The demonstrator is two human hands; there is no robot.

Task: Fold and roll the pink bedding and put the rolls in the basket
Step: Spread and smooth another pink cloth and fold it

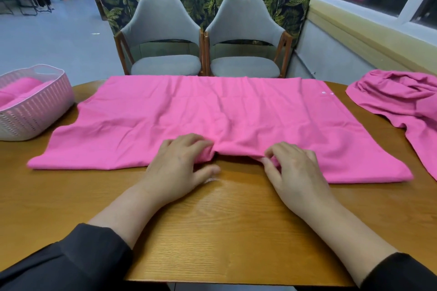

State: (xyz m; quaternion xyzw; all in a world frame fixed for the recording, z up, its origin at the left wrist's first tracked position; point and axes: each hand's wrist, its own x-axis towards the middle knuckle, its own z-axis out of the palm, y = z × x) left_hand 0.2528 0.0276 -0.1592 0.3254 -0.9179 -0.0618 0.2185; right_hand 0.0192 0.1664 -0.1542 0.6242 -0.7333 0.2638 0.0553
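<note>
Both hands' grip pinching pink sheet near edge, left hand, right hand, fingertips hidden in fabric

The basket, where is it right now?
In the head view the basket sits at the far left edge of the wooden table, just left of the spread pink sheet, with pink rolls inside it.

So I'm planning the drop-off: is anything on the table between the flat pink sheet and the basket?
Nothing visible. The sheet lies flat, both hands at its near edge, and only bare table separates it from the basket at far left.
</note>
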